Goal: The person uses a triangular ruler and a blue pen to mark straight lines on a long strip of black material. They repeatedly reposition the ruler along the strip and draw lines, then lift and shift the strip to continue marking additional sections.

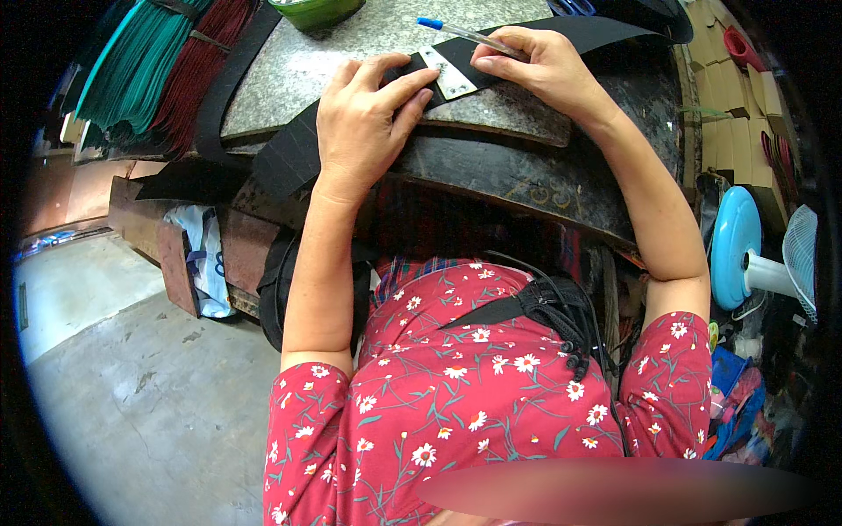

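A long black strip (605, 33) of flat material lies slantwise across the grey speckled stone slab (289, 66). On it rests a small white plate (456, 79) with a few dark holes or spots. My left hand (364, 118) lies over the strip with bent fingers. Its index fingertip meets the plate's left edge, and its thumb is against the strip. Right of the plate, my right hand (548, 74) pinches a clear-barrelled pen (460, 32). The pen's blue end points up and left, while its other end is hidden in my fingers.
Teal bundled strips (145, 74) and dark red ones (189, 83) stand at the left. A green bowl (317, 12) sits at the far edge. Blue-handled scissors (572, 7) lie at the back. A blue and white fan (738, 250) stands right of my arm.
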A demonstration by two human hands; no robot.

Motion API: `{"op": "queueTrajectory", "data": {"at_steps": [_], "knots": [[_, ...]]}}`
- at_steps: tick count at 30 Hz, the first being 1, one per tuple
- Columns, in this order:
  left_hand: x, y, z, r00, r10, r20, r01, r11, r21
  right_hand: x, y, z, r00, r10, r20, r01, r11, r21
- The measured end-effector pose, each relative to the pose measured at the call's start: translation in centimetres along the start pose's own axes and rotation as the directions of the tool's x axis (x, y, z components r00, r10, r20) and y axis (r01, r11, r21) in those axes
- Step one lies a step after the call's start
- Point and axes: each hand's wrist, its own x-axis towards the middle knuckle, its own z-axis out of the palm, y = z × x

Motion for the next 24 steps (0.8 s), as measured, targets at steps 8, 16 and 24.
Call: {"op": "queueTrajectory", "data": {"at_steps": [8,16,24], "knots": [[-0.1,0.0,0.1,1.000,-0.009,0.012,0.009,1.000,0.004,-0.2,-1.1,0.3,0.998,-0.058,0.016,0.060,0.948,-0.312],[0.1,0.1,-0.1,1.000,0.002,-0.008,-0.002,1.000,0.001,-0.4,-1.8,0.7,0.997,-0.078,-0.015,0.064,0.900,-0.431],[0.0,0.2,-0.1,1.000,-0.003,-0.003,0.003,1.000,0.005,-0.3,-2.0,0.7,1.000,-0.027,-0.013,0.020,0.922,-0.386]]}}
